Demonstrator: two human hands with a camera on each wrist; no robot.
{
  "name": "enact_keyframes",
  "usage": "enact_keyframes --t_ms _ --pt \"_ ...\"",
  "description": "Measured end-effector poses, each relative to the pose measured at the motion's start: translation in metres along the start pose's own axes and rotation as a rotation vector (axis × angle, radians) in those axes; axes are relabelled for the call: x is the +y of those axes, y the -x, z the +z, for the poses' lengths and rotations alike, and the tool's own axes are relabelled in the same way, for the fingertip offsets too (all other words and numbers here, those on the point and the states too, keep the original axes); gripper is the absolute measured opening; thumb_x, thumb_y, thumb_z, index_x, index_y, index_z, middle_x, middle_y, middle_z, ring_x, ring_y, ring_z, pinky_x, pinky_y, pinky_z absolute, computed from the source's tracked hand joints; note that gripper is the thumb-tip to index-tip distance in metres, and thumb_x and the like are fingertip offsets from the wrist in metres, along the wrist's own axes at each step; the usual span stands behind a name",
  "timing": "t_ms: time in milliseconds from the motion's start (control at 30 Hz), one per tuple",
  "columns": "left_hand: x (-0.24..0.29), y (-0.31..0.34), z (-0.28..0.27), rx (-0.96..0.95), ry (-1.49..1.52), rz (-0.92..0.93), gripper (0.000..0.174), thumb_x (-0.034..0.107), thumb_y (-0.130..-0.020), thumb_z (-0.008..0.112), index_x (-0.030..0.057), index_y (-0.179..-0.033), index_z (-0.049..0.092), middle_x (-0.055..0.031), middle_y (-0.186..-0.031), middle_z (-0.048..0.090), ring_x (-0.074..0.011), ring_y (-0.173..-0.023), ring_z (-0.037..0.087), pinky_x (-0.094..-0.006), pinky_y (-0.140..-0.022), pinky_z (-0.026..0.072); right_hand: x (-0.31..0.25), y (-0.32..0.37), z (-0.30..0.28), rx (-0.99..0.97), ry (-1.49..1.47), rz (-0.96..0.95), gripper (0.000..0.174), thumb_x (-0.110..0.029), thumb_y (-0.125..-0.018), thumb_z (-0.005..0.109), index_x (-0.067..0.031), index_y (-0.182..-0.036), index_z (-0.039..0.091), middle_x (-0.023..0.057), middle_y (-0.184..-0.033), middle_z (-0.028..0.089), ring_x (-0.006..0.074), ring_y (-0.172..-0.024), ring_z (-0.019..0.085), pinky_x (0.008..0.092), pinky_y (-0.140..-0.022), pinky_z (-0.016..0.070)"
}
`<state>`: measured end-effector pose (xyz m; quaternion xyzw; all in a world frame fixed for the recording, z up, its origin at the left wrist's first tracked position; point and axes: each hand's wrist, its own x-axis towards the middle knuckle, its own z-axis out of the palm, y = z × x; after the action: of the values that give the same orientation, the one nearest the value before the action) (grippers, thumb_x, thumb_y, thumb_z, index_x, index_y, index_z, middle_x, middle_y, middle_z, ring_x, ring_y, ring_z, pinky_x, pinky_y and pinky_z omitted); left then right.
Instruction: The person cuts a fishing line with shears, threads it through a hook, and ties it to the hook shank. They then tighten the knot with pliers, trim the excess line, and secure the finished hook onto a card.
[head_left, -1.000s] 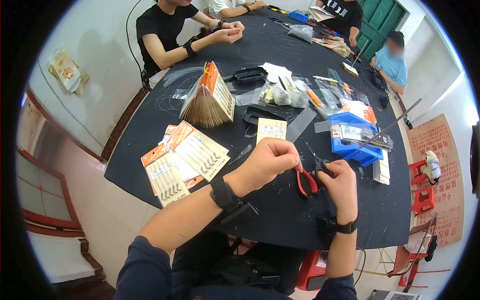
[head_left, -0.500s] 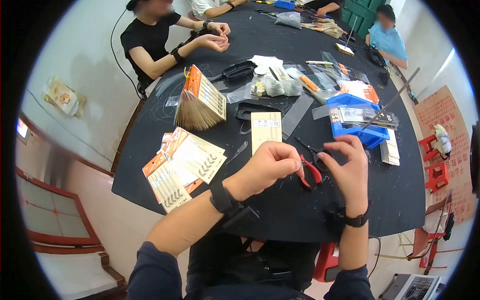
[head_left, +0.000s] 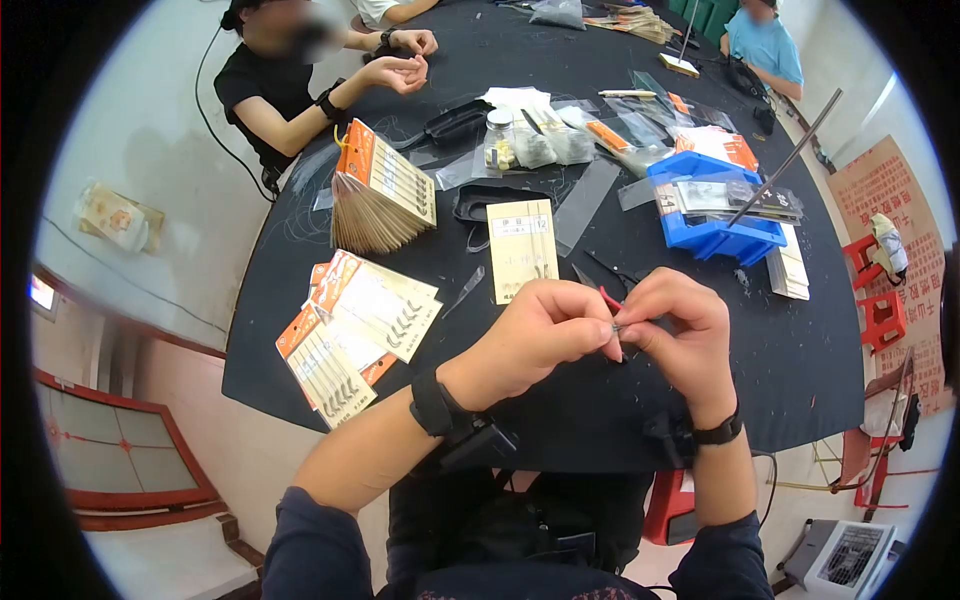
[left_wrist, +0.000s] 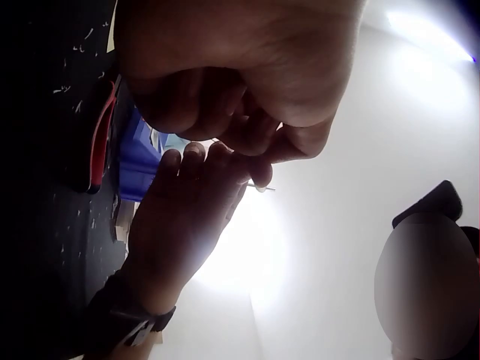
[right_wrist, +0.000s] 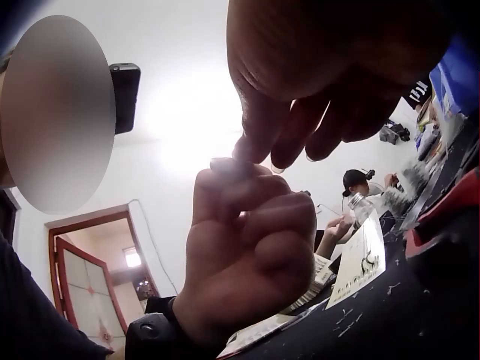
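Wire [head_left: 616, 326] pinched; blue bin [head_left: 712, 244] beyond holds packets [head_left: 715, 196].

Matt black cloth table [head_left: 560, 60], glossy blue plastic bin [head_left: 716, 238]

Looks like a small hand-assembly workshop: several people [head_left: 265, 95] are sitting around one big black table [head_left: 800, 360], all doing fiddly piecework. Packs of carded fishing hooks [head_left: 360, 310] are piling up near a blue parts bin [head_left: 720, 243], and red plastic stools [head_left: 875, 320] are standing off to the side.
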<state>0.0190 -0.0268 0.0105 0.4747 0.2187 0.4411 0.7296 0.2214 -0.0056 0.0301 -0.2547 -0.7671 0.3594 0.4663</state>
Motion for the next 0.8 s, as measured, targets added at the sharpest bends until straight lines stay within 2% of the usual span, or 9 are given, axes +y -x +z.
enact_keyframes --t_ms 167,267,500,700,800 --pt "0.001 -0.001 0.006 0.007 -0.069 0.054 0.017 0.016 -0.09 0.062 0.0006 -0.084 0.068 -0.0032 -0.077 0.066 -0.0038 -0.064 0.044 -0.0203 -0.058 0.0345 0.0 0.001 0.0 0.049 -0.028 0.03 0.013 0.002 -0.071 0.076 -0.0012 -0.083 0.071 0.0081 -0.081 0.067 0.0173 -0.073 0.061 0.0278 -0.066 0.0472" --pt "0.004 -0.001 0.008 0.014 -0.057 0.023 0.018 0.017 -0.09 0.063 0.0002 -0.086 0.069 -0.0022 -0.078 0.066 -0.0032 -0.064 0.044 -0.0201 -0.058 0.0343 0.002 0.002 0.002 0.068 -0.034 0.061 0.012 0.003 -0.073 0.074 -0.001 -0.083 0.07 0.0077 -0.079 0.066 0.0169 -0.072 0.061 0.0274 -0.065 0.0465" --pt "-0.004 0.0 0.005 0.064 -0.188 0.078 0.016 0.014 -0.09 0.065 -0.0005 -0.084 0.07 0.0013 -0.071 0.06 -0.0023 -0.065 0.047 -0.0202 -0.06 0.0366 0.006 0.004 0.005 0.063 -0.126 0.117 0.01 0.003 -0.075 0.073 -0.0016 -0.084 0.07 0.0059 -0.08 0.065 0.0149 -0.074 0.059 0.0266 -0.066 0.0452" --pt "0.004 0.005 0.011 0.085 -0.264 0.095 0.015 0.011 -0.088 0.064 -0.001 -0.082 0.07 0.0005 -0.07 0.062 -0.0025 -0.062 0.048 -0.0205 -0.059 0.0383 0.015 0.005 0.008 0.056 -0.145 0.035 0.01 0.0 -0.076 0.075 -0.0027 -0.084 0.071 0.0048 -0.082 0.064 0.0143 -0.077 0.058 0.0262 -0.068 0.0444" --pt "0.001 0.005 0.011 0.094 -0.252 0.124 0.014 0.01 -0.088 0.064 -0.001 -0.082 0.07 -0.0002 -0.071 0.063 -0.0025 -0.062 0.048 -0.0206 -0.059 0.0387 0.016 0.006 0.008 0.051 -0.156 0.052 0.009 -0.003 -0.077 0.075 -0.0028 -0.085 0.071 0.0049 -0.083 0.064 0.0142 -0.078 0.057 0.0263 -0.069 0.0439"
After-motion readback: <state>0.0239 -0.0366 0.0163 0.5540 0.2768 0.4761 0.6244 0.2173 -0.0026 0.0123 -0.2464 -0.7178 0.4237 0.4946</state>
